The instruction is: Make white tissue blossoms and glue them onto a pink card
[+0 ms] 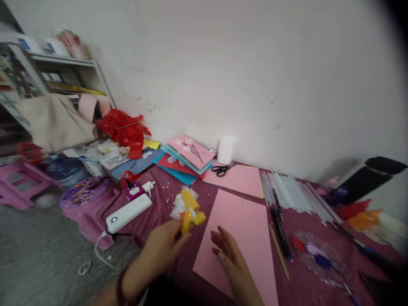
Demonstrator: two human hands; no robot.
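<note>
My left hand [162, 244], with a dark band at the wrist, is closed around a yellow glue gun [190, 210] with a small orange light on its side. Crumpled white scraps [178, 206] lie on the table just beyond the gun. Over a sheet of pink paper [244, 216] hovers my right hand [228, 250], its fingers apart and slightly curled, holding nothing. Whether it touches the sheet I cannot tell. Black-handled scissors [221, 170] rest on more pink paper behind.
Painted cards [191, 151] are stacked by the wall. Clear glue sticks [288, 191], pens [280, 233] and a paint palette [318, 255] lie at right. A white power bank [129, 213] with cables is at the table's left edge, beside a pink stool [92, 208].
</note>
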